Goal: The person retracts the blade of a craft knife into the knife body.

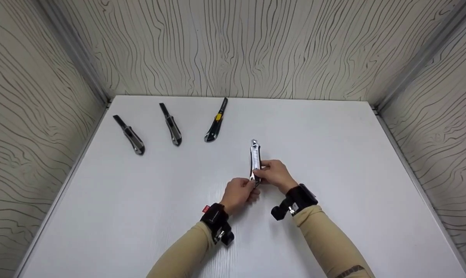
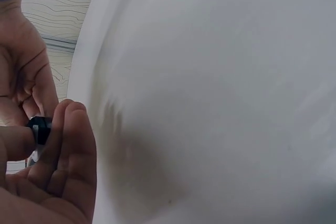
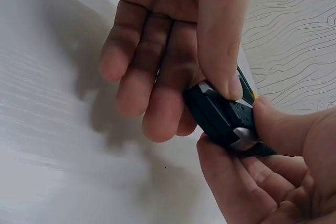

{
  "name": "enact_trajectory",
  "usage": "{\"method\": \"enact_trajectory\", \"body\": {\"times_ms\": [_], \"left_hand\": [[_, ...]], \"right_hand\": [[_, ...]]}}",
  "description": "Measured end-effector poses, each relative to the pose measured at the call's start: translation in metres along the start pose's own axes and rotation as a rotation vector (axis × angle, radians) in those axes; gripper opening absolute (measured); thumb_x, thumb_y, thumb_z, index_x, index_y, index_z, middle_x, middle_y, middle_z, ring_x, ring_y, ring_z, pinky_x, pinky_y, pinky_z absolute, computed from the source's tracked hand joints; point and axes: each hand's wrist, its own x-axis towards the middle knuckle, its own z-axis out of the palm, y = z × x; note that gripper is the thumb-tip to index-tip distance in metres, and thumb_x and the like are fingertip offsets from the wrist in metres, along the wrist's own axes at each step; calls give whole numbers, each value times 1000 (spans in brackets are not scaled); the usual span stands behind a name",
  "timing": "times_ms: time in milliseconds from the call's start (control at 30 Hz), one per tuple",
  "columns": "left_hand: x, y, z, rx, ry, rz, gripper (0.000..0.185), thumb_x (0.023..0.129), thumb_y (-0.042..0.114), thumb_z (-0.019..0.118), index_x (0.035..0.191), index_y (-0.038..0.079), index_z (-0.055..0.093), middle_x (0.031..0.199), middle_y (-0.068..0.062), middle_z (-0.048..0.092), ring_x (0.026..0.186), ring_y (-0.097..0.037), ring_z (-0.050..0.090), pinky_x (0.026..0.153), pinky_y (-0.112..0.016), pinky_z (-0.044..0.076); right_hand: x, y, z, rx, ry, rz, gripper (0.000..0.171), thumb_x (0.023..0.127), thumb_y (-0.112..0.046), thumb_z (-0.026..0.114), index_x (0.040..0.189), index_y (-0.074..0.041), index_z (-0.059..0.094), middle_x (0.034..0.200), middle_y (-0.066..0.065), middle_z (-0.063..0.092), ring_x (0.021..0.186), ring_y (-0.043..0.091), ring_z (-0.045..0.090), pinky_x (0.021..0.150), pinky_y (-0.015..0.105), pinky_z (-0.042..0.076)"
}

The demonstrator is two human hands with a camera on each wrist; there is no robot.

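Note:
A utility knife (image 1: pixel 255 154) with a silvery front and a dark rear end points away from me, its front raised between both hands. My left hand (image 1: pixel 238 193) pinches the rear end between thumb and fingers. Farther up the handle, my right hand (image 1: pixel 277 173) grips the side with its thumb on top. In the right wrist view the dark green butt (image 3: pixel 215 116) of the knife shows between both thumbs, and the right hand's other fingers (image 3: pixel 160 114) are loosely bent. Only the dark end (image 2: pixel 39 128) appears in the left wrist view; fingers hide the rest.
Three more utility knives lie toward the back left of the white table (image 1: pixel 333 143): a grey one (image 1: pixel 132 137) farthest left, another grey one (image 1: pixel 173 127), and a black one (image 1: pixel 215 125) with a yellow slider. Wood-patterned walls (image 1: pixel 233 46) enclose the back and sides.

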Motion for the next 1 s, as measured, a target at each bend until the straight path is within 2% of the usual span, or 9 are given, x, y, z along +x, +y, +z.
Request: {"method": "enact_trajectory", "body": {"times_ms": [267, 467, 600, 1000], "left_hand": [[3, 2, 0, 58, -32, 11, 28, 97, 17, 53, 89, -3, 70, 77, -15, 72, 56, -13, 62, 53, -29, 56], [7, 2, 0, 105, -51, 32, 25, 98, 15, 53, 94, -3, 71, 80, -19, 73, 57, -18, 66, 57, -37, 59], [10, 5, 0, 133, -53, 32, 23, 97, 14, 54, 95, 0, 72, 81, -17, 74, 57, -18, 66, 56, -36, 59], [13, 9, 8, 95, -102, -9, 25, 97, 15, 54, 104, -2, 71, 87, -15, 75, 65, -22, 70, 61, -36, 60]], "right_hand": [[1, 3, -4, -4, -4, 17, 34, 91, -4, 64, 121, 11, 60, 99, 21, 72, 72, 12, 67, 70, 28, 60], [1, 8, -10, -27, 16, 24, 37, 90, -6, 65, 122, 11, 59, 99, 20, 71, 74, 11, 66, 69, 26, 59], [-1, 12, -16, -51, 26, 18, 35, 90, -6, 67, 119, 11, 60, 99, 20, 72, 74, 11, 65, 69, 26, 58], [-1, 18, -35, -70, 26, 36, 37, 91, -5, 65, 123, 13, 57, 102, 22, 71, 75, 13, 67, 71, 27, 59]]}}
